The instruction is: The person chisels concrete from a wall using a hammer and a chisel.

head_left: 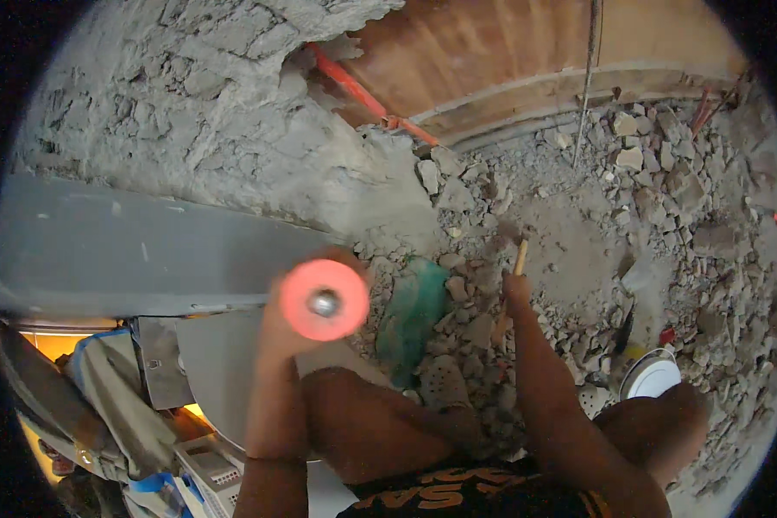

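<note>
My left hand point(282, 331) is raised in front of the rubble and closed around a chisel with a round pinkish-red hand guard point(344, 321). The chisel's metal striking end point(324, 302) points up at me. Most of my fingers and the chisel's shaft are hidden behind the guard. Lower and to the right, my right hand point(515, 292) grips the pale wooden handle of a hammer point(521, 255). The hammer's dark head point(511, 230) is smeared by motion. A broken grey masonry wall point(207, 121) rises beyond my left hand.
Broken rubble point(665, 190) covers the floor. A green sheet point(413, 311) lies between my hands, close to my perforated clog point(445, 382). A white round container point(654, 377) stands at right. An orange-red pipe point(354, 86), a thin upright rod point(585, 104) and a grey panel point(138, 246) border the area.
</note>
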Demonstrator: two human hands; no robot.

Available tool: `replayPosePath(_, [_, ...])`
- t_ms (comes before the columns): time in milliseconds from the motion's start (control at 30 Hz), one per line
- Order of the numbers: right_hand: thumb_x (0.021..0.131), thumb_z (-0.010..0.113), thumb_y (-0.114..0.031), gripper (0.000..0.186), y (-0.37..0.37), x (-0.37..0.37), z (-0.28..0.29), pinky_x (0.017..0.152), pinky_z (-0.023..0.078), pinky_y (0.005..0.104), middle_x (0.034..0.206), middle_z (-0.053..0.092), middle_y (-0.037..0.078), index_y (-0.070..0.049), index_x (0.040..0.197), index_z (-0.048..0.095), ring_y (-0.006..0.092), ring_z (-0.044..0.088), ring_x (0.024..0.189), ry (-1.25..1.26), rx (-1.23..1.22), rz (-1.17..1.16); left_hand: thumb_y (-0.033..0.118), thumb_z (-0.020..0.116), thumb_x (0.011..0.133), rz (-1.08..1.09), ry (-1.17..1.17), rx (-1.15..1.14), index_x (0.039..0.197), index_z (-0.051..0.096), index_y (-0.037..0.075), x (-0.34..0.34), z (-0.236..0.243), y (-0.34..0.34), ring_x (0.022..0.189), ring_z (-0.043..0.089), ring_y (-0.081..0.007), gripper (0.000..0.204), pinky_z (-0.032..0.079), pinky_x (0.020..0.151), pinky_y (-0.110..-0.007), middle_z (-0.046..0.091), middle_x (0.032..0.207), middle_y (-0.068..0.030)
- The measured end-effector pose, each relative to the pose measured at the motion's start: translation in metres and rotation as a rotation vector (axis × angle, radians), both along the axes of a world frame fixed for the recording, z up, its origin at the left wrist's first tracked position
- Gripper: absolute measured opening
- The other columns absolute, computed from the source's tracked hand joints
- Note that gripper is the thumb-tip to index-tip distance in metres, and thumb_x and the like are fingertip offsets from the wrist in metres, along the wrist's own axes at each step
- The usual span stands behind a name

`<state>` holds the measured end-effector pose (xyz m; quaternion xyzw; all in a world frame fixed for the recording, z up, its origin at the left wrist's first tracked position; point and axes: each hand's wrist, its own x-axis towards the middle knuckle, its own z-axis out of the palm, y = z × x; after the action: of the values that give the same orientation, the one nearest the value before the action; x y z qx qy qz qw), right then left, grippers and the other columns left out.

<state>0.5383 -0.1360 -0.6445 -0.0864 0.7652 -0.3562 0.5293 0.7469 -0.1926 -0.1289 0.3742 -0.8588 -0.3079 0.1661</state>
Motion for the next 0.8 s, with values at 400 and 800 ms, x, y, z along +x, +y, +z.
replayPosePath(400, [0.091, 0.055, -0.055, 0.052, -0.031, -0.001, 0.218, 0.058, 0.051, 0.048, 0.073, 0.065, 0.017, -0.005, 0.101, 0.061, 0.0391, 0.065, 0.064, 0.689, -0.624, 0.912, -0.002, 0.062, 0.089, 0.252, 0.716, -1.021, 0.102, 0.057, 0.011, 0.044, 0.074, 0.02, 0.103, 0.06, -0.024, 0.019, 0.043, 0.104, -0.056, 0.059, 0.11, -0.0098])
replayPosePath(800, [0.079, 0.071, -0.032, 0.028, -0.03, 0.012, 0.411, 0.075, 0.054, 0.0479, 0.097, 0.072, 0.012, -0.012, 0.099, 0.073, 0.0308, 0.068, 0.093, 0.797, -0.491, 1.666, 0.014, 0.065, 0.087, 0.415, 0.422, -0.465, 0.11, 0.058, 0.004, -0.019, -0.024, -0.024, 0.1, 0.061, -0.0248, 0.026, 0.047, 0.092, -0.042, 0.062, 0.112, -0.01])
